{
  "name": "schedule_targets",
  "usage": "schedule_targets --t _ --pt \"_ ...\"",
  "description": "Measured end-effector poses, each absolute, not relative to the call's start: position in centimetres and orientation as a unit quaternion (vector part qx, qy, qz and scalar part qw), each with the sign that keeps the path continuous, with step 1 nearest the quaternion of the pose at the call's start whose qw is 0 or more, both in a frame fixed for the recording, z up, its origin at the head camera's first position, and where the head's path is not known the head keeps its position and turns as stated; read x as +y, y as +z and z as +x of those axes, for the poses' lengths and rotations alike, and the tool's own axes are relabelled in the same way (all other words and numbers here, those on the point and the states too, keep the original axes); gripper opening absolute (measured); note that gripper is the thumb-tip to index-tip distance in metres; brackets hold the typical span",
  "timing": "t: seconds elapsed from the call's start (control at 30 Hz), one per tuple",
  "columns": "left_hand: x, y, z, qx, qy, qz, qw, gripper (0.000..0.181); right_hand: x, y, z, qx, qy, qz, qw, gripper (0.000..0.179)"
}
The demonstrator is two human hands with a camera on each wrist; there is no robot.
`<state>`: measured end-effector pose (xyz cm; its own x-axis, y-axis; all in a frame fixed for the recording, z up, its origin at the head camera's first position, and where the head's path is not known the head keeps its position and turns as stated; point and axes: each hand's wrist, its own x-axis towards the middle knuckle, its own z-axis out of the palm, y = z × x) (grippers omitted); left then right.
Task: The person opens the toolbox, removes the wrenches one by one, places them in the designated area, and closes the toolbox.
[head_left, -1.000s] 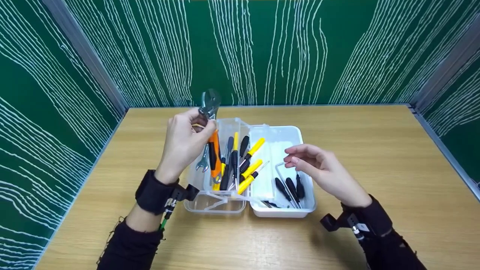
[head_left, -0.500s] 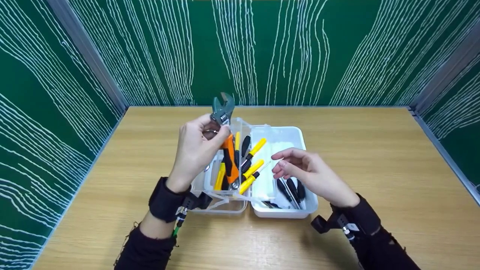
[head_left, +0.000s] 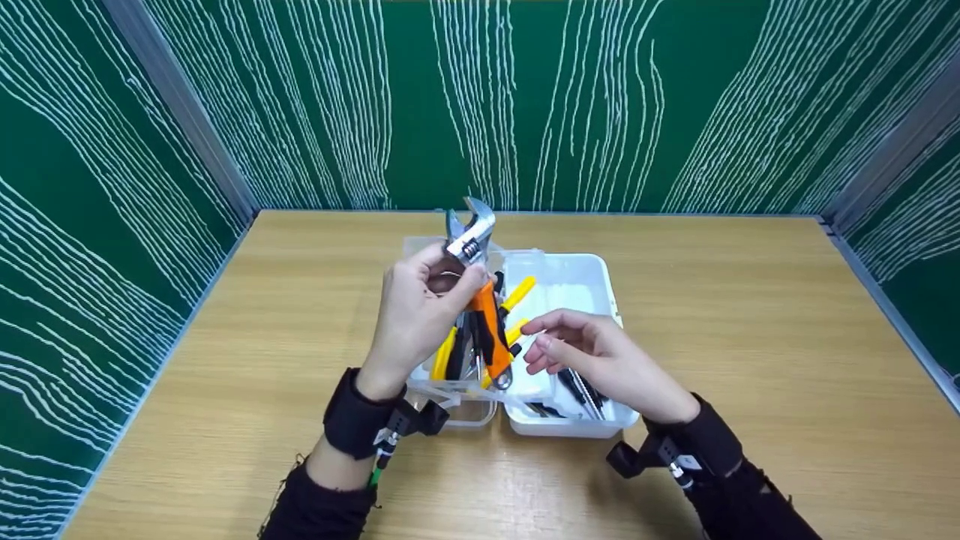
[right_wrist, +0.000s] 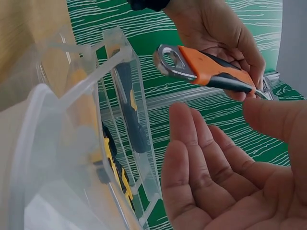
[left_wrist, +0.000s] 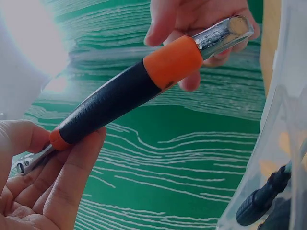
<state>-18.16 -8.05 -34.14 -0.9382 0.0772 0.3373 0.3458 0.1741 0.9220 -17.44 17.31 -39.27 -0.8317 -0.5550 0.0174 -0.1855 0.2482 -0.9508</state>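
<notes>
My left hand [head_left: 420, 307] pinches an adjustable wrench [head_left: 489, 334] just below its metal head, between thumb and fingers. The wrench has an orange and black handle and is held over the toolbox with its head up. In the left wrist view, the handle [left_wrist: 110, 100] slants from my left fingers towards the right hand. My right hand [head_left: 600, 352] hovers over the toolbox's white half, close to the handle's lower end, fingers loosely bent. In the right wrist view, the right palm [right_wrist: 240, 191] holds nothing, and the handle's holed end [right_wrist: 170, 60] shows above its fingertips.
A toolbox lies opened on the wooden table [head_left: 225, 360]: its white base [head_left: 566, 427] on the right, a clear compartment [head_left: 420, 386] on the left. Yellow and black screwdrivers [head_left: 517, 292] lie in it, with black-handled tools [head_left: 577, 390] at the right. Green patterned panels [head_left: 525, 105] enclose the table.
My left hand has carried the wrench to the right and nearer, over the toolbox's middle. The right hand has moved left towards it, so the two hands are closer together.
</notes>
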Motion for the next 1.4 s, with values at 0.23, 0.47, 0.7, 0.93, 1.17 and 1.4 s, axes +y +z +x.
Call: schedule_targets --t 0.23,0.47,0.7,0.93,1.17,1.4 --pt "-7.2 -34.9 -18.1 -0.746 -0.639 -0.160 0.097 0.028 16.6 -39.2 -17.2 0.765 -0.571 -0.241 0.173 0.039" --pt "-6.8 -35.7 -17.8 -0.740 -0.642 -0.175 0.095 0.034 16.0 -39.3 -16.9 0.768 -0.568 -0.240 0.173 0.037" --pt "-6.2 -36.4 -17.6 -0.724 -0.662 -0.177 0.071 0.032 15.4 -39.8 -16.6 0.764 -0.569 -0.253 0.171 0.040" --pt "-5.2 -36.9 -17.7 -0.729 -0.652 -0.198 0.067 0.027 15.3 -39.8 -16.5 0.741 -0.596 -0.251 0.180 0.040" --pt "-5.0 -37.0 -17.8 -0.735 -0.646 -0.197 0.058 0.024 15.8 -39.4 -16.7 0.750 -0.592 -0.244 0.165 0.039" --pt "-5.1 -37.1 -17.9 -0.732 -0.650 -0.197 0.053 0.024 16.1 -39.6 -17.0 0.773 -0.572 -0.236 0.140 0.031"
